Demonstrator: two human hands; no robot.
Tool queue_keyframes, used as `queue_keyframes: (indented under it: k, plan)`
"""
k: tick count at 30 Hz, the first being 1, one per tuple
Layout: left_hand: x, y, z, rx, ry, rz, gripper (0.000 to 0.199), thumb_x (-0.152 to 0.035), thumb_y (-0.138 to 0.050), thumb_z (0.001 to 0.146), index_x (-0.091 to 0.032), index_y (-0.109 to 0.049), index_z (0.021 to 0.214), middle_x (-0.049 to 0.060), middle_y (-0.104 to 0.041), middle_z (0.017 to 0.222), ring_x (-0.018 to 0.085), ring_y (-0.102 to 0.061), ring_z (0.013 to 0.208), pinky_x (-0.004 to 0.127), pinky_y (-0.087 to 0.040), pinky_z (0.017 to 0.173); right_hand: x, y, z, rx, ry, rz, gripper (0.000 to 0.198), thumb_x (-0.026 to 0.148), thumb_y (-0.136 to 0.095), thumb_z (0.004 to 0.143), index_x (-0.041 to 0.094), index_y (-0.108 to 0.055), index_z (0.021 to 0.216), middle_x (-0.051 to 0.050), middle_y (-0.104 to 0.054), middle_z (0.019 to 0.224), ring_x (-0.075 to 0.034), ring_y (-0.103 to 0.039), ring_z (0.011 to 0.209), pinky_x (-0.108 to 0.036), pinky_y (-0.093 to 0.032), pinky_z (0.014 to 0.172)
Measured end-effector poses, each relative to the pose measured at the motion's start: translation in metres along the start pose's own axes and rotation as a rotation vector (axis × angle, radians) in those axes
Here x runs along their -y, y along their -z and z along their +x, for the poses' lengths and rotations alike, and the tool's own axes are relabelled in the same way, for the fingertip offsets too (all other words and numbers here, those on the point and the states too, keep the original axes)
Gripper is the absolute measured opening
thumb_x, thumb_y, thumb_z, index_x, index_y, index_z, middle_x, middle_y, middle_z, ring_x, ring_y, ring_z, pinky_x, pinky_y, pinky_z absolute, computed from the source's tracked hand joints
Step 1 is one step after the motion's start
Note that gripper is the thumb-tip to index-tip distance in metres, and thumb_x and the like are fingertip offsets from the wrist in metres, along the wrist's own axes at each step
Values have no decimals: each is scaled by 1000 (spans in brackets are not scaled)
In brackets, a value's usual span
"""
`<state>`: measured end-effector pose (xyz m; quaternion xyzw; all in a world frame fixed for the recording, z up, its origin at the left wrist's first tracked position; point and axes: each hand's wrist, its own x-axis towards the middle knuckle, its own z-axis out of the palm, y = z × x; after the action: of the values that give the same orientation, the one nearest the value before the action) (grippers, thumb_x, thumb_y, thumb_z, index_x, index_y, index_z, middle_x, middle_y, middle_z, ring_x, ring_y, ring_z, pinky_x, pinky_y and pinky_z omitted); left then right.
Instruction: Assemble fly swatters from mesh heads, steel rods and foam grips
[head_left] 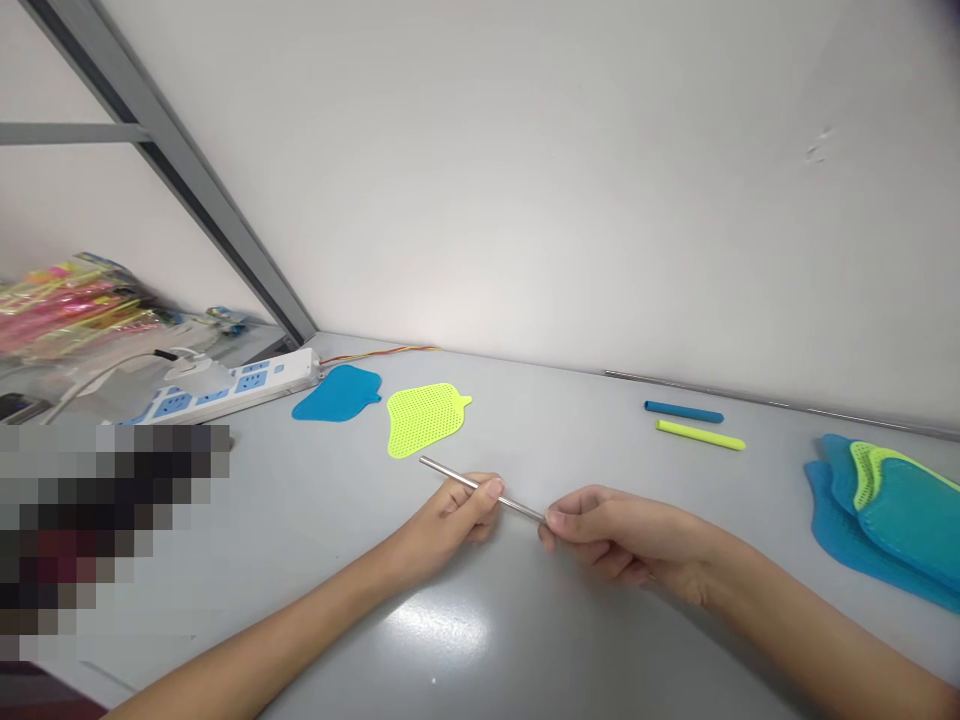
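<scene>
A thin silver metal rod point(517, 507) is held above the grey tabletop, slanting down to the right. My left hand point(466, 512) pinches it near the middle, while my right hand point(611, 530) grips its right end, which the fingers hide. Just beyond my left hand lies a yellow-green perforated fly swatter head point(426, 420), with a blue swatter head point(339, 393) to its left. Farther right rest a blue plastic tube point(684, 412) and a yellow-green plastic tube point(700, 435), roughly parallel to each other.
Blue and yellow-green swatter heads are stacked point(911, 520) at the right. A white power strip point(247, 385) with plugs and cords stands at the left, near colourful plastic-wrapped goods point(75, 305). Metal rods point(750, 397) lie along the wall. A pixelated patch covers the lower left.
</scene>
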<state>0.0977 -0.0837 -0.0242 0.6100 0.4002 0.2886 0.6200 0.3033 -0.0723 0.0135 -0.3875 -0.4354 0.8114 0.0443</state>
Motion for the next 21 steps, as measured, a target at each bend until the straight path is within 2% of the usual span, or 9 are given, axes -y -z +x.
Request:
queue_keyframes:
  k: [6, 13, 16, 18, 20, 21]
  plan:
    - [-6, 5, 4, -81, 25, 5, 43, -41, -32, 86, -17, -25, 51, -6, -23, 51, 8, -22, 47, 24, -20, 47, 2, -3, 1, -71, 77, -49, 27, 41, -48, 79, 16, -56, 77, 6, -21, 55, -5, -14, 45, -20, -8, 39]
    - [-6, 10, 6, -138, 48, 21, 42, -43, -33, 86, -16, -36, 54, -7, -19, 47, 7, -21, 44, 23, -18, 45, 5, -5, 0, -164, 84, -87, 29, 43, -48, 78, 16, -57, 79, 6, -23, 55, -4, -16, 46, -19, -10, 41]
    - [-7, 16, 8, -276, 3, 27, 37, -44, -31, 86, -17, -40, 62, -7, -22, 48, 7, -25, 44, 22, -24, 46, 7, -5, -2, -194, 93, -102, 29, 44, -49, 77, 15, -57, 77, 6, -24, 55, -4, -16, 45, -19, -10, 41]
    - [-10, 23, 8, -425, -52, 91, 29, -43, -32, 86, -18, -42, 74, -6, -30, 54, 8, -34, 48, 21, -31, 50, 9, -5, -3, -207, 97, -104, 29, 44, -49, 77, 16, -57, 77, 6, -24, 55, -5, -15, 45, -20, -10, 41]
    - [-16, 32, 6, -596, -142, 291, 23, -42, -38, 84, -21, -42, 91, -3, -41, 69, 10, -44, 60, 24, -38, 60, 10, -5, -4, -218, 101, -105, 29, 44, -50, 76, 16, -57, 77, 6, -25, 54, -5, -15, 45, -20, -10, 41]
    - [-20, 38, 4, -687, -217, 455, 27, -41, -44, 81, -22, -41, 100, -1, -43, 80, 11, -47, 70, 25, -40, 66, 11, -5, -4, -221, 102, -106, 29, 45, -50, 76, 16, -58, 77, 6, -25, 55, -5, -16, 45, -20, -10, 41]
